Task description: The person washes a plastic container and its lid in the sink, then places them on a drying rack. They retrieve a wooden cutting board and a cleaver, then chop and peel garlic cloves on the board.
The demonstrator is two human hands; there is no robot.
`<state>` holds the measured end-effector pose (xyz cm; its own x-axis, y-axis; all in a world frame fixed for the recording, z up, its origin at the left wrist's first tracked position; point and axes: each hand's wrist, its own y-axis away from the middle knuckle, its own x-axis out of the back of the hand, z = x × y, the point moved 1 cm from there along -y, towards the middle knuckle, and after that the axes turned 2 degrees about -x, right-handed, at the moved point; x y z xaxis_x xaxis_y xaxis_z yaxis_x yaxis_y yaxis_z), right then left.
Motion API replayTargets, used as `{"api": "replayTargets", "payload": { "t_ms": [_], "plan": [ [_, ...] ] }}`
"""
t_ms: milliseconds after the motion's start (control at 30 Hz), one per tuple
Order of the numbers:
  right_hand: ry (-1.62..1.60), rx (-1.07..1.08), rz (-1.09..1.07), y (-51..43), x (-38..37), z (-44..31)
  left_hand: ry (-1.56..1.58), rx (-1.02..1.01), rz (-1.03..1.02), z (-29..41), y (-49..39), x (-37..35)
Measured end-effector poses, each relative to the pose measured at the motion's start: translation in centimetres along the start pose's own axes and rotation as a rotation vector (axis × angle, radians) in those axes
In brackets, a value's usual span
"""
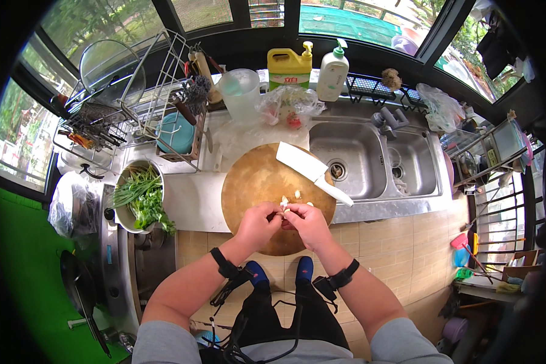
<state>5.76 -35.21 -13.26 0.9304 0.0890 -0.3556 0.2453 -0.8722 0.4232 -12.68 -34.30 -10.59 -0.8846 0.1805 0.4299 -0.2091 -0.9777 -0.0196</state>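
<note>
Both my hands meet over the near part of a round wooden chopping board (255, 182). Between the fingertips of my left hand (260, 223) and my right hand (305, 222) is a small pale piece, which looks like a garlic clove (286, 210); the fingers partly hide it. Just beyond them, more pale cloves (297, 194) lie on the wood. A white-handled cleaver (302, 162) rests flat across the board's far right, its handle reaching past the edge towards the sink.
Right of the board is a double steel sink (350, 145). A bowl of leafy greens (163, 195) stands at the left, below a wire dish rack (164, 98). Behind the board are a plastic jug (241, 91), a crumpled plastic bag (295, 107), a yellow detergent jug (289, 68) and a pump bottle (332, 75).
</note>
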Motion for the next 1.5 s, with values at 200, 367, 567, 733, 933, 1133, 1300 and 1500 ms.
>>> {"api": "replayTargets", "payload": {
  "t_ms": [200, 367, 567, 733, 933, 1133, 1300, 1500],
  "plan": [
    [-0.177, -0.036, -0.029, 0.1, -0.1, -0.4, 0.232, 0.272, 0.032, -1.3, -0.5, 0.5],
    [-0.204, 0.007, -0.015, 0.1, 0.0, 0.3, 0.346, 0.291, 0.031, -1.9, -0.7, 0.6],
    [0.61, 0.175, 0.103, -0.3, 0.8, -0.3, 0.495, 0.36, -0.008, -2.0, -1.3, 1.1],
    [1.245, 0.577, 0.247, 0.8, -0.1, -2.9, 0.64, 0.379, -0.066, -2.3, -1.9, 1.3],
    [0.737, 0.697, -0.047, 0.1, -1.2, -5.6, 0.773, 0.493, -0.249, -1.8, -2.8, 0.7],
    [0.853, 0.664, -0.041, -1.5, 1.4, -7.5, 0.819, 0.612, -0.338, -0.6, -3.8, 1.5],
    [0.823, 0.698, 0.383, -3.1, 8.1, -11.1, -0.146, 0.241, -0.304, -0.8, -4.6, 2.8],
    [1.599, 0.333, 0.677, -6.4, 14.1, -11.8, -0.587, -0.239, -0.241, -1.6, -3.5, 0.3]
  ]
}}
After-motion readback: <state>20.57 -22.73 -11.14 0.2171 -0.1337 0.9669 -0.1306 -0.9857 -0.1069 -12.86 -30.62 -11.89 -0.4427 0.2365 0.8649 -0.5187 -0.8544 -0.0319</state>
